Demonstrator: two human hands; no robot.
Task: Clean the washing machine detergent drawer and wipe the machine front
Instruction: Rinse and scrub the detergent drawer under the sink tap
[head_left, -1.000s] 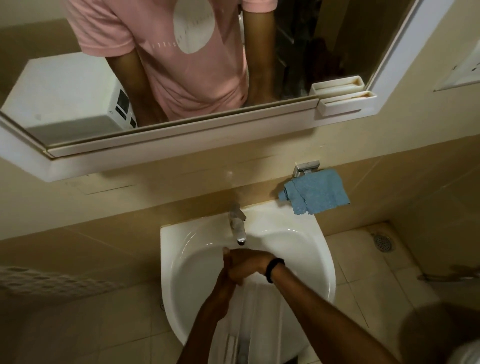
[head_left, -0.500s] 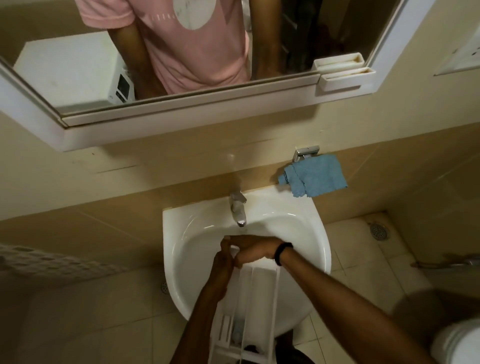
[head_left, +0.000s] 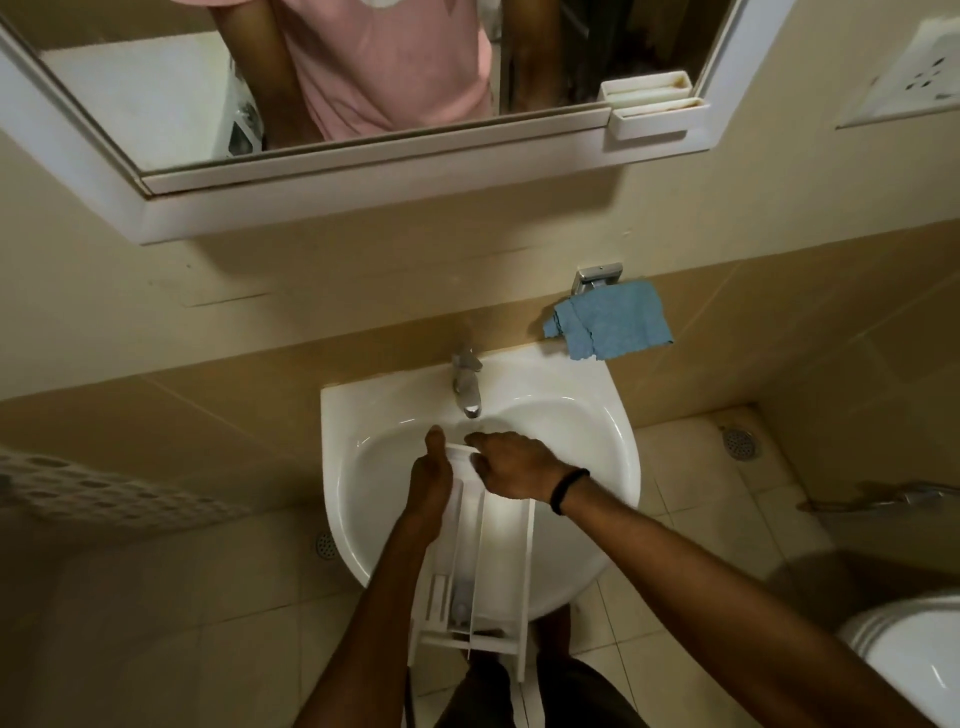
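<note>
1. Beige-tiled bathroom, seen from above: one white sink (head_left: 621, 467) is fixed to the far wall, with one chrome tap (head_left: 467, 387) at its far rim and one white-framed mirror (head_left: 156, 93) above.
2. One white detergent drawer (head_left: 501, 556) lies lengthwise across the sink. Its far end sits in the bowl just short of the tap's spout, and its near end juts past the near rim toward the person.
3. Two bare hands meet at the drawer's far end. The left grip (head_left: 431, 480) is closed around the drawer's left wall by the far corner, thumb pointing up.
4. The right grip (head_left: 514, 462), with one black wristband (head_left: 569, 488) on its wrist, reaches in from the right. Its fingers are curled down over the drawer's end wall.
5. One blue cloth (head_left: 610, 322) hangs from one chrome holder (head_left: 597, 275) on the wall, right of the tap. Its lower edge reaches the sink's far right corner.
6. Two round floor drains show, one (head_left: 325, 544) left of the sink and one (head_left: 740, 441) right of it. One white toilet (head_left: 914, 660) fills the near right corner.
7. Reflected in the mirror are one pink T-shirt and two bare arms.
</note>
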